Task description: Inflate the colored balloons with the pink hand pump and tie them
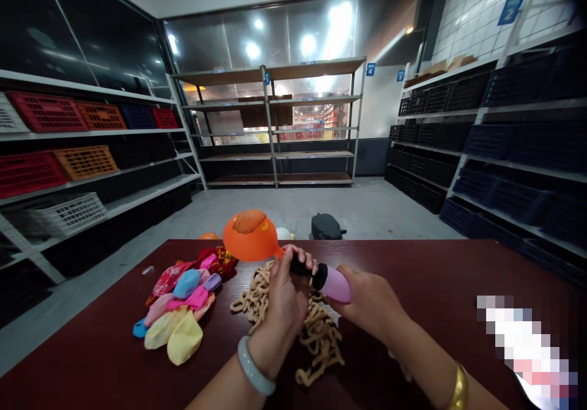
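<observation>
An orange balloon (250, 248), partly inflated with a brown and yellow print, stands out from the front of a hand balloon pump (337, 285). My left hand (288, 290) is closed around the pump's black front end, with the balloon's neck at its thumb. Wrapped round the pump's pink-purple rear part is my right hand (373, 303). Beneath both hands lies a pile of beige curled, ring-like pieces (321, 336), partly hidden by the left hand. To the left is a heap of flat balloons (188, 303) in yellow, pink, blue and red.
The dark red-brown table (110, 361) has its far edge just beyond the balloons. A dark grey object (326, 226) stands on the floor behind it. Shelves with crates (87, 162) line the left and right; a metal rack (275, 156) stands at the back.
</observation>
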`<state>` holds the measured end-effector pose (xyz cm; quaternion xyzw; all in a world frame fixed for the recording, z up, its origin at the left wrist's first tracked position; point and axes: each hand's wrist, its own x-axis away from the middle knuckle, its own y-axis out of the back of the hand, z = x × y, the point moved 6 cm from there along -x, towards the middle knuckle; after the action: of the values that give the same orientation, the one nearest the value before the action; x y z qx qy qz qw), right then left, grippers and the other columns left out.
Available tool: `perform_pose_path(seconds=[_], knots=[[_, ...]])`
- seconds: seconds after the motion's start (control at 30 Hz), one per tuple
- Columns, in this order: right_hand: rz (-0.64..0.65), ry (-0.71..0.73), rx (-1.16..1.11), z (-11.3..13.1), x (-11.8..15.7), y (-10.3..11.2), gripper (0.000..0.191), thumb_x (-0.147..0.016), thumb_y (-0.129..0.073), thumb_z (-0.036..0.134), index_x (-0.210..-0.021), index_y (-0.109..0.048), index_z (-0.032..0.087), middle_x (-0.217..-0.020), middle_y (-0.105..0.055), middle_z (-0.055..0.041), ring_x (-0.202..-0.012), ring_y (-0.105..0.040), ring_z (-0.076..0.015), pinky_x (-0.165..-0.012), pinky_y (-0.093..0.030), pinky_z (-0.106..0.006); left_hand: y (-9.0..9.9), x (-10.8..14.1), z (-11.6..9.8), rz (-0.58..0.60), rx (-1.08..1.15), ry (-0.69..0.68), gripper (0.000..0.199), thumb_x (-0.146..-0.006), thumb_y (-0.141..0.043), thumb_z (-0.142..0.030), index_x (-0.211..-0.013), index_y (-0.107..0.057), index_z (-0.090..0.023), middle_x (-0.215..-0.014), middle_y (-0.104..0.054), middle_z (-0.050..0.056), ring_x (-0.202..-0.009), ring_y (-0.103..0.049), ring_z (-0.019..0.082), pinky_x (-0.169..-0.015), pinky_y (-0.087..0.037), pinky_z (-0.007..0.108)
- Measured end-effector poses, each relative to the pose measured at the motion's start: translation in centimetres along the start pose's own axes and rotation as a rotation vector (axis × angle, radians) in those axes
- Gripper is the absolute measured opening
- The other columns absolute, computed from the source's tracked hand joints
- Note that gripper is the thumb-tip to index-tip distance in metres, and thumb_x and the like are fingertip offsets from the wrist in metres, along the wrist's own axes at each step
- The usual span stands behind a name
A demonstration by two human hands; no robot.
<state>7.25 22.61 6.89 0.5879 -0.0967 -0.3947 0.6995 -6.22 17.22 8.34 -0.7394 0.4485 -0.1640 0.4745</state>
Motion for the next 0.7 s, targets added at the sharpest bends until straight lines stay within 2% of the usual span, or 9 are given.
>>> perform_pose_path(seconds=[0.1,0.2,0.33,0.43,0.57,0.7], knots=[[0.066,-0.007,-0.073,-0.6,-0.2,0.1,0.032,-0.076,-0.065,0.050,-0.095,-0.059,0.026,-0.082,-0.072,-0.0029,-0.072,-0.067,-0.0242,-0.055,-0.028,-0.028,-0.1,-0.1,-0.3,0.045,0.034,0.084,0.015,-0.082,-0.068,-0.024,-0.095,-0.061,-0.021,-0.077,-0.056,0.000,-0.069,-0.056,0.013,-0.068,-0.047,0.028],[0.095,-0.025,-0.121,-0.9,-0.3,0.2,0.032,-0.075,-0.066,0.050,-0.094,-0.060,0.026,-0.084,-0.072,-0.0030,-0.074,-0.067,-0.0245,-0.056,-0.030,-0.028,0.1,-0.4,-0.7,0.058,0.012,0.134,0.012,-0.081,-0.071,-0.026,-0.086,-0.062,-0.020,-0.091,-0.063,0.004,-0.087,-0.062,0.019,-0.080,-0.051,0.036],[0.098,-0.038,-0.164,-1.2,-0.4,0.4,0.032,-0.074,-0.066,0.050,-0.095,-0.061,0.027,-0.084,-0.072,-0.0027,-0.075,-0.067,-0.0246,-0.058,-0.032,-0.028,0.3,-0.9,-1.3,0.076,-0.053,0.145,0.016,-0.076,-0.075,-0.023,-0.074,-0.061,-0.017,-0.110,-0.066,0.009,-0.108,-0.060,0.025,-0.093,-0.049,0.044],[0.115,-0.040,-0.195,-1.2,-0.4,0.4,0.032,-0.073,-0.066,0.050,-0.094,-0.062,0.027,-0.082,-0.072,-0.0024,-0.074,-0.066,-0.0242,-0.057,-0.032,-0.028,0.2,-1.1,-1.5,0.101,-0.005,0.160,0.013,-0.077,-0.075,-0.022,-0.077,-0.063,-0.018,-0.111,-0.067,0.007,-0.110,-0.060,0.025,-0.099,-0.046,0.046],[0.127,-0.070,-0.193,-1.4,-0.5,0.6,0.033,-0.071,-0.067,0.050,-0.095,-0.063,0.027,-0.083,-0.072,-0.0025,-0.075,-0.066,-0.0242,-0.057,-0.032,-0.028,0.2,-1.2,-1.2,0.127,0.025,0.198,0.020,-0.079,-0.072,-0.035,-0.084,-0.064,-0.017,-0.106,-0.068,0.009,-0.110,-0.061,0.026,-0.101,-0.045,0.047],[0.159,-0.077,-0.242,-1.6,-0.6,0.6,0.033,-0.070,-0.069,0.049,-0.093,-0.062,0.027,-0.084,-0.072,-0.0009,-0.074,-0.065,-0.0228,-0.056,-0.032,-0.027,0.5,-1.4,-1.0,0.145,-0.098,0.117,0.025,-0.078,-0.074,-0.035,-0.091,-0.063,-0.016,-0.110,-0.069,0.013,-0.112,-0.061,0.028,-0.100,-0.044,0.047]])
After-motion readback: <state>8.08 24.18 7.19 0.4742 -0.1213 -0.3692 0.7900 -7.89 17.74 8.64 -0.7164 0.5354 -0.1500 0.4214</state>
